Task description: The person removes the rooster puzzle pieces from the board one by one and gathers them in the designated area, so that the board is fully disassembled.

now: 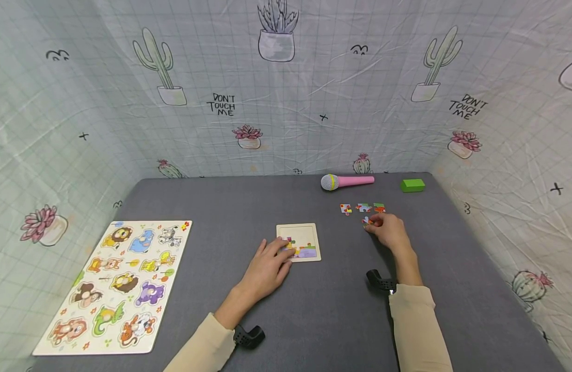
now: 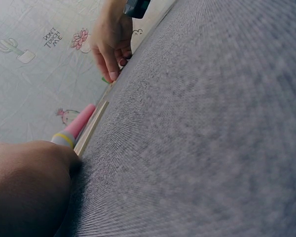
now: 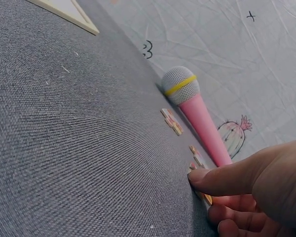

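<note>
My left hand (image 1: 266,268) lies with fingers extended over the left part of a small square puzzle tray (image 1: 296,228). Several purple and yellow pieces (image 1: 307,251) fill the tray's lower part, some hidden under the fingers. My right hand (image 1: 389,232) pinches a jigsaw piece (image 1: 366,220) at the table surface, right of the tray. Just beyond it lie three more loose pieces: one with a yellow spot (image 1: 345,208), a pale one (image 1: 363,207) and a red and green one (image 1: 379,207). In the right wrist view, the thumb (image 3: 222,180) partly covers the held piece.
A pink toy microphone (image 1: 353,181) lies behind the loose pieces, with a green block (image 1: 412,185) to its right. On the left is a large animal puzzle board (image 1: 107,279). Printed cloth walls (image 1: 286,129) border the grey table (image 1: 330,320).
</note>
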{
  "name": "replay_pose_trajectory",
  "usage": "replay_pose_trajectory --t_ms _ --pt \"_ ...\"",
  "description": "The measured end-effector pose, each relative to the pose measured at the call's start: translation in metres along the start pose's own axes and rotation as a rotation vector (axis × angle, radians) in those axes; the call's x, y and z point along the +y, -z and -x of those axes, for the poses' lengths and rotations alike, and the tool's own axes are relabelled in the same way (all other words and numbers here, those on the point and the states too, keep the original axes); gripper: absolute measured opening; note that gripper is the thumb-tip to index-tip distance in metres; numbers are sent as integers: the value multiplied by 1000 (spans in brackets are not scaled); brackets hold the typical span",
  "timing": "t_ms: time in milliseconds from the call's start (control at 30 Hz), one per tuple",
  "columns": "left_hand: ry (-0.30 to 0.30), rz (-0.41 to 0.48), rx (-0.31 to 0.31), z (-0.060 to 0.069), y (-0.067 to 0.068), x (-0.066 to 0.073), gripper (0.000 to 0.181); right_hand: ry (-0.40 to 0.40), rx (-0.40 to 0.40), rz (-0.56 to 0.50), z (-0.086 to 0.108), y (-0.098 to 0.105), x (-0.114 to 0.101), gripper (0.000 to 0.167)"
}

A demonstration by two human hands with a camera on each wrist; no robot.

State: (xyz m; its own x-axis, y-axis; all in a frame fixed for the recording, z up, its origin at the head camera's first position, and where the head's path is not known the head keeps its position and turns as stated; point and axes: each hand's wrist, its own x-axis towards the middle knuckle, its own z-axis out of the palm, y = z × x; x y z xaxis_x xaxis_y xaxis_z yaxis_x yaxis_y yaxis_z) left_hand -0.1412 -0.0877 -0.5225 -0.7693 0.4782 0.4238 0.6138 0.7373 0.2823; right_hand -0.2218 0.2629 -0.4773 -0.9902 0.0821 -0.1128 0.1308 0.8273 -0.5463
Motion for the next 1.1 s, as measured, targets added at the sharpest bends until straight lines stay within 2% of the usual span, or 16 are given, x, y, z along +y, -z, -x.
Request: replay_pose_trajectory --t_ms 300,533,733,1100 --pt "18 3 -26 0 1 1 29 4 5 3 1 3 -1 41" --pt "20 -5 -28 0 0 0 29 17 26 -18 2 7 -5 47" --pt "18 -3 -28 1 -1 0 30 88 69 -29 3 4 -13 45" --pt "13 -19 -22 2 -1 -1 29 207 125 -79 7 -18 -44 38"
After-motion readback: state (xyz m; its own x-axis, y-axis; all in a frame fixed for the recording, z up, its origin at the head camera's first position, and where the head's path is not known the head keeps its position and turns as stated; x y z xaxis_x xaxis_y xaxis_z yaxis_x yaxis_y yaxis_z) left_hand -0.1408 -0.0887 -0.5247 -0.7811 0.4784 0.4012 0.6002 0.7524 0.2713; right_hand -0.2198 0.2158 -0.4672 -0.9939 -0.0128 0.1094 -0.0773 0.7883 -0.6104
